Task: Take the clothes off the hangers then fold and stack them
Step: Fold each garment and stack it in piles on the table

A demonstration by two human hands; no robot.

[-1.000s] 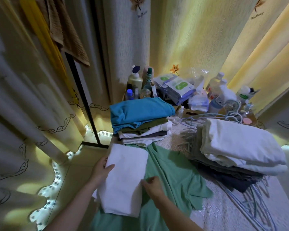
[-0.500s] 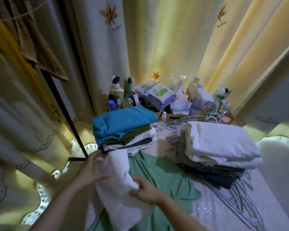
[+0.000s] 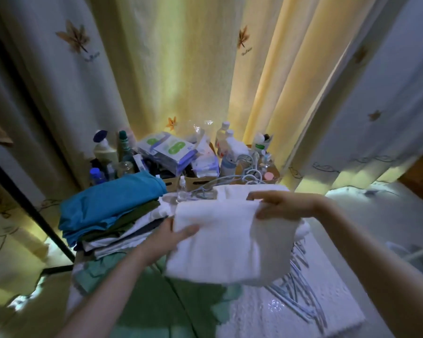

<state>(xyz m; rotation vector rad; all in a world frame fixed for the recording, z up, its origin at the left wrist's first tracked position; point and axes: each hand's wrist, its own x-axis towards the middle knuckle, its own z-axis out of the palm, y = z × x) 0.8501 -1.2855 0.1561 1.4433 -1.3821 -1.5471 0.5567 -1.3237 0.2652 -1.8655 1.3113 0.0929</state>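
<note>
Both hands carry one folded white cloth garment [image 3: 220, 242], held flat over the right side of the lace-covered white table [image 3: 259, 320]. The left hand [image 3: 174, 236] grips the near left edge, thumb on top and fingers tucked beneath. The right hand [image 3: 279, 207] pinches the far right corner with curled fingers. I judge that gripping opposite ends this way keeps the folds from sliding open. Behind it peeks the top of a pile of folded white clothes [image 3: 244, 191], so the garment seems meant for that pile, though it hides whether the two already touch. To the left sits a tidy stack of folded clothes topped by a blue shirt [image 3: 112, 206], probably kept apart to sort by kind. A green cloth shirt [image 3: 142, 301] lies spread at the near edge, likely laid out for folding next. Pale wire hangers [image 3: 300, 293] lie heaped low on the right, out of the way, and plastic bottles and packets [image 3: 171, 152] crowd the back by the yellow curtain [image 3: 181, 69].
</note>
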